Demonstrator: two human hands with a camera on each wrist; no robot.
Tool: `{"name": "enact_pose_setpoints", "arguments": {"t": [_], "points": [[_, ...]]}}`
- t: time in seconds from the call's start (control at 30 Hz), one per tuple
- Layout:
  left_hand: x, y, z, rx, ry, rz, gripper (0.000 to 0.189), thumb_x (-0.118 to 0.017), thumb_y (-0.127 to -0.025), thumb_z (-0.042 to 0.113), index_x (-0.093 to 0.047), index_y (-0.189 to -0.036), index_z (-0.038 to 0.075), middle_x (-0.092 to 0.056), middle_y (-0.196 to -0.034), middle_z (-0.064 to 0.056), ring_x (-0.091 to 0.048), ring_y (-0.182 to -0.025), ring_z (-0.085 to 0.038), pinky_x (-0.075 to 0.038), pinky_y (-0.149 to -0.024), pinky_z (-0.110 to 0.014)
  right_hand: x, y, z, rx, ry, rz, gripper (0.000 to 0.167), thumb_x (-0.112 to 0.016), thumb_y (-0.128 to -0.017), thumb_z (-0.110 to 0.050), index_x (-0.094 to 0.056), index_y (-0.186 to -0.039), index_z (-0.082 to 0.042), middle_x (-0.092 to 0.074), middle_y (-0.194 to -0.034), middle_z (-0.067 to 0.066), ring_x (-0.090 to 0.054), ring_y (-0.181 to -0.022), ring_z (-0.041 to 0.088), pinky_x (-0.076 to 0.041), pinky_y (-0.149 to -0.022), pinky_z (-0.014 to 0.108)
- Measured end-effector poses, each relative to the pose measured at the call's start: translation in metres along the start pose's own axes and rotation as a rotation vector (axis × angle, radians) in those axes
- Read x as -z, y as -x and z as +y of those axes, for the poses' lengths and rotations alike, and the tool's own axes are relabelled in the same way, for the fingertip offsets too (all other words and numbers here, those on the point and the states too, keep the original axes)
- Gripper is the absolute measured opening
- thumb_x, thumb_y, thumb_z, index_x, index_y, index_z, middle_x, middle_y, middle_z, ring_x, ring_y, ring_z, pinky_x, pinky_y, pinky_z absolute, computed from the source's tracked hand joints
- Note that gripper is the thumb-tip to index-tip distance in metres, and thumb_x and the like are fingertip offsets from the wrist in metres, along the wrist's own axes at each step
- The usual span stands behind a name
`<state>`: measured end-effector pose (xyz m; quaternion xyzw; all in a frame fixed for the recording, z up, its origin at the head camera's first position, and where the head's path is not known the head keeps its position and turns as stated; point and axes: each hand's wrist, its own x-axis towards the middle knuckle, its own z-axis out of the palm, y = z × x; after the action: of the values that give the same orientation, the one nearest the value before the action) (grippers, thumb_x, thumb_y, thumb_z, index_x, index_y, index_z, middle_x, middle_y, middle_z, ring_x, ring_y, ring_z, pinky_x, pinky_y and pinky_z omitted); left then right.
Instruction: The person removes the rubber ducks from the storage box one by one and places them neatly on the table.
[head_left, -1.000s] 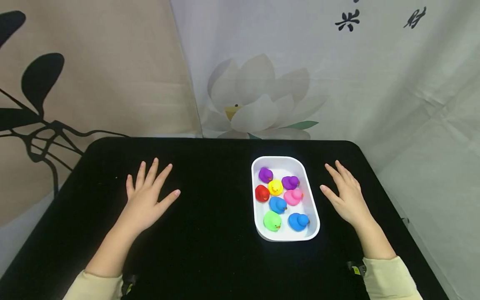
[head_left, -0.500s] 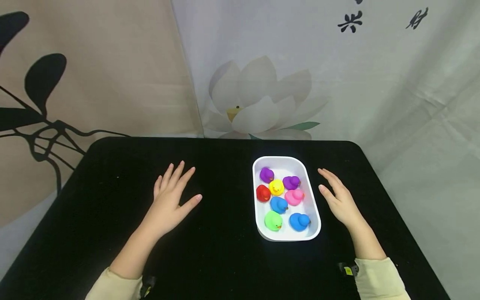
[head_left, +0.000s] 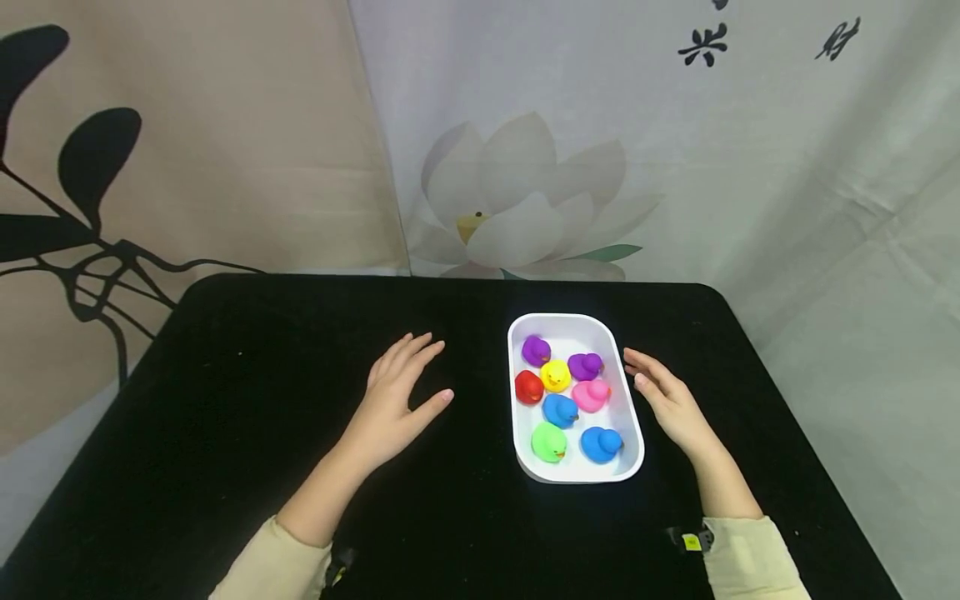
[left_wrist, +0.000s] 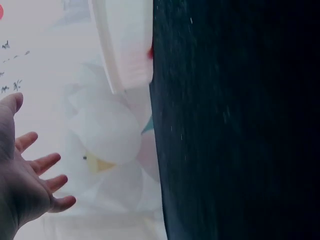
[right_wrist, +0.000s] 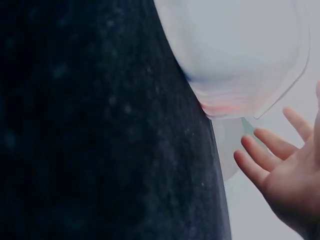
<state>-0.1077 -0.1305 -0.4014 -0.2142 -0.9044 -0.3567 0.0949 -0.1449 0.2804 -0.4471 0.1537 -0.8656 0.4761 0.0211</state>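
Nearest, the left sleeve (head_left: 277,562) and the right sleeve (head_left: 750,557), both pale yellow, are cut off by the lower edge of the head view, with a dark wrist camera (head_left: 690,541) worn at the right cuff. The left hand (head_left: 390,410) is held above the black tabletop (head_left: 450,533), fingers extended and close together, thumb spread wide; nothing is held by it. The right hand (head_left: 670,407) is held just beside the right rim of a white tray (head_left: 633,471), its fingers loosely bent and parted from the thumb — nothing is gripped there either.

In the tray eight toy ducks are contained. Closest are placed a green duck (head_left: 549,442) and, to its right, a blue duck (head_left: 601,445). Beyond them are set a second blue duck (head_left: 560,410), a pink duck (head_left: 591,396) and a red duck (head_left: 528,387), then a yellow duck (head_left: 556,377) and two purple ducks (head_left: 586,367).

Behind the table a cloth backdrop (head_left: 810,225) is hung — printed with a white lotus (head_left: 517,229), dark leaves (head_left: 99,158) and dark characters (head_left: 837,40).
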Motion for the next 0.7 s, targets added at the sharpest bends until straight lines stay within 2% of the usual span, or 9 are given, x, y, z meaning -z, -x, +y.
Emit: {"name": "enact_pose_setpoints", "arguments": {"t": [0.07,0.3,0.43,0.7], "points": [[-0.006,-0.003,0.004,-0.019,0.021,0.004,0.062,-0.060,-0.093,0.041,-0.039,-0.146,0.018,-0.030,-0.152,-0.005,-0.014,-0.142,-0.025,-0.009,-0.108,-0.061,-0.001,0.001,0.003,0.001,-0.045,-0.011,0.040,-0.043,-0.101,-0.003,-0.041,-0.139,0.007,-0.043,-0.139,0.027,-0.045,-0.122,0.045,-0.037,-0.089,0.009],[-0.026,-0.012,0.013,-0.061,0.096,-0.002,0.058,-0.064,-0.091,0.036,-0.045,-0.142,0.017,-0.039,-0.147,-0.004,-0.025,-0.138,-0.024,-0.017,-0.108,-0.059,-0.004,0.004,0.011,-0.067,-0.128,-0.036,0.043,-0.046,-0.102,-0.020,-0.043,-0.140,0.000,-0.046,-0.139,0.021,-0.048,-0.123,0.035,-0.043,-0.089,0.016],[-0.037,-0.016,0.016,-0.066,0.136,-0.009,0.056,-0.067,-0.090,0.035,-0.048,-0.140,0.018,-0.043,-0.144,-0.001,-0.031,-0.134,-0.021,-0.025,-0.106,-0.057,-0.006,0.005,0.017,-0.081,-0.154,-0.038,0.043,-0.048,-0.101,-0.019,-0.044,-0.140,-0.002,-0.048,-0.137,0.022,-0.051,-0.121,0.029,-0.044,-0.088,0.019],[-0.053,-0.026,0.026,-0.072,0.195,-0.019,0.051,-0.070,-0.087,0.030,-0.054,-0.134,0.016,-0.050,-0.136,0.001,-0.039,-0.125,-0.016,-0.041,-0.098,-0.048,-0.009,0.007,0.024,-0.116,-0.245,-0.055,0.048,-0.054,-0.099,-0.018,-0.041,-0.142,-0.003,-0.047,-0.137,0.024,-0.052,-0.117,0.009,-0.043,-0.089,0.019]]}}
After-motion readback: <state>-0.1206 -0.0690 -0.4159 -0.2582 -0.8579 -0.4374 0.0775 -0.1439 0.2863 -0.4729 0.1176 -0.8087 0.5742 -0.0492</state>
